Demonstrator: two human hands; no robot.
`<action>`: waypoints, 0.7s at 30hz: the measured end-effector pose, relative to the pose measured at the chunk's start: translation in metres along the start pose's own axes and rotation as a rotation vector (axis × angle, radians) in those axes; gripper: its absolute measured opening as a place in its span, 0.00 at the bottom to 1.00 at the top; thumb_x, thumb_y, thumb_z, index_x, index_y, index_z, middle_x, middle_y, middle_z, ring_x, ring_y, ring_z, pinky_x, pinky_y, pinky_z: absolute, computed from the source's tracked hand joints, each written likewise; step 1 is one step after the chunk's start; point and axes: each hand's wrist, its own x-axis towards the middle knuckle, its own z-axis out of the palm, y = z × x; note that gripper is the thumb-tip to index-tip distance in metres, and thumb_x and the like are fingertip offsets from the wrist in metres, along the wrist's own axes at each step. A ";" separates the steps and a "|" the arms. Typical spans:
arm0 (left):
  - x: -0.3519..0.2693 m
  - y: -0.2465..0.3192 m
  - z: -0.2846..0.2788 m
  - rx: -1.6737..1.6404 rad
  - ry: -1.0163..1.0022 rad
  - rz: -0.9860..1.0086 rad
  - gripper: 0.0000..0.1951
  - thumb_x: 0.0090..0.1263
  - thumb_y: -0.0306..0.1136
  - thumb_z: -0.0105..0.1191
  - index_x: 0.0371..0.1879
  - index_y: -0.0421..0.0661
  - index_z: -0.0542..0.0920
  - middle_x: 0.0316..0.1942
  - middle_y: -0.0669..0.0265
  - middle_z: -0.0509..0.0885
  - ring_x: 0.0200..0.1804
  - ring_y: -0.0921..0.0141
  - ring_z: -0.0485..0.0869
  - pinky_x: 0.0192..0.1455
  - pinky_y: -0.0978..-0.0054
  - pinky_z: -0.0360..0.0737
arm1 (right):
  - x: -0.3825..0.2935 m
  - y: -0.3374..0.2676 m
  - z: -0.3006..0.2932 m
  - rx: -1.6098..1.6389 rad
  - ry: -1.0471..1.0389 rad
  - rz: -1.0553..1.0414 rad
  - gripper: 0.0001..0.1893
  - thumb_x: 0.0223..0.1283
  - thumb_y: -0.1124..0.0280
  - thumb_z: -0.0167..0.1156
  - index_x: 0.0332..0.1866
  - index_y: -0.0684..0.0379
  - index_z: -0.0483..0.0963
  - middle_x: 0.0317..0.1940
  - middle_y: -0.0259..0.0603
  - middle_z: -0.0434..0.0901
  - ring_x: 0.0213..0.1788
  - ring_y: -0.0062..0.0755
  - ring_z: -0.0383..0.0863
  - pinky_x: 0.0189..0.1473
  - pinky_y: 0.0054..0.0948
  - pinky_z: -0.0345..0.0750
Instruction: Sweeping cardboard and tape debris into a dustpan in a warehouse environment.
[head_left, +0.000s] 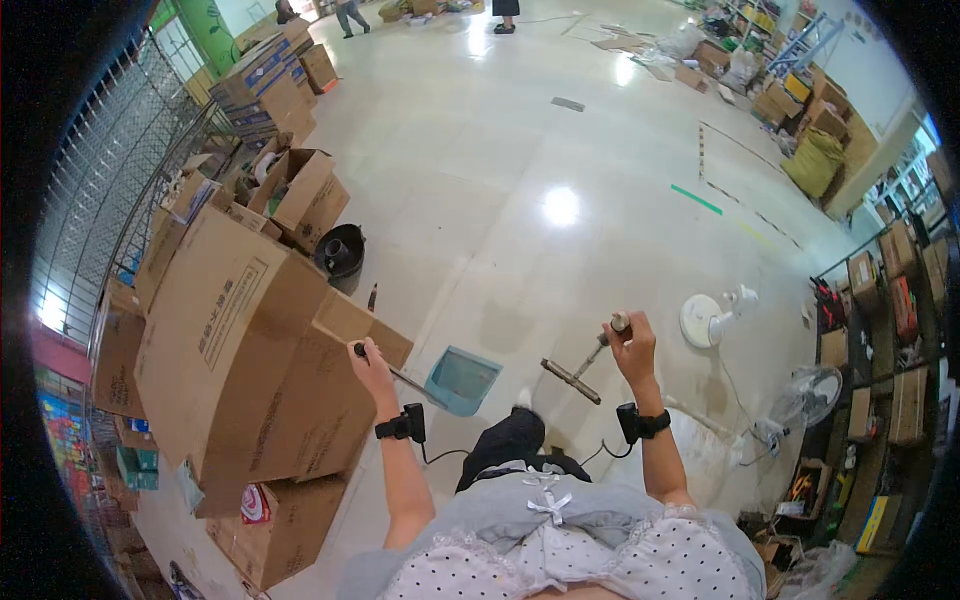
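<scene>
My left hand (373, 377) grips the top of the long dark handle of a blue-green dustpan (463, 381). The pan rests on the pale floor before me, to the left of my foot. In my right hand (634, 351) is the pole of a T-headed floor tool (571, 381), a broom or a squeegee. Its narrow head is down near the floor, to the right of the dustpan and apart from it. Whether the head touches the floor I cannot tell.
Large cardboard boxes (225, 360) stand close on my left, with a black bucket (340, 255) beyond them. To the right are a white fan (701, 321), another fan with a clear guard (814, 394) and a loaded shelf (862, 450). A person (505, 11) stands far ahead.
</scene>
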 end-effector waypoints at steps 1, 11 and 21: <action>0.011 -0.006 0.017 0.004 0.007 -0.003 0.11 0.59 0.35 0.41 0.19 0.43 0.62 0.15 0.72 0.63 0.19 0.80 0.61 0.22 0.82 0.61 | 0.020 0.011 0.009 0.002 -0.008 -0.001 0.09 0.42 0.72 0.56 0.27 0.63 0.66 0.20 0.39 0.64 0.18 0.31 0.67 0.20 0.23 0.66; 0.133 -0.030 0.201 0.258 0.192 -0.113 0.19 0.58 0.40 0.44 0.10 0.40 0.64 0.08 0.71 0.63 0.15 0.80 0.61 0.17 0.80 0.59 | 0.250 0.091 0.104 -0.126 0.037 -0.150 0.07 0.45 0.73 0.53 0.29 0.62 0.64 0.22 0.39 0.65 0.19 0.27 0.65 0.21 0.21 0.65; 0.303 -0.042 0.390 0.214 0.115 -0.028 0.19 0.58 0.39 0.41 0.10 0.39 0.61 0.08 0.70 0.62 0.15 0.79 0.60 0.18 0.80 0.58 | 0.471 0.166 0.226 0.339 -0.125 -0.041 0.04 0.53 0.75 0.45 0.32 0.61 0.59 0.23 0.37 0.69 0.24 0.21 0.67 0.26 0.18 0.66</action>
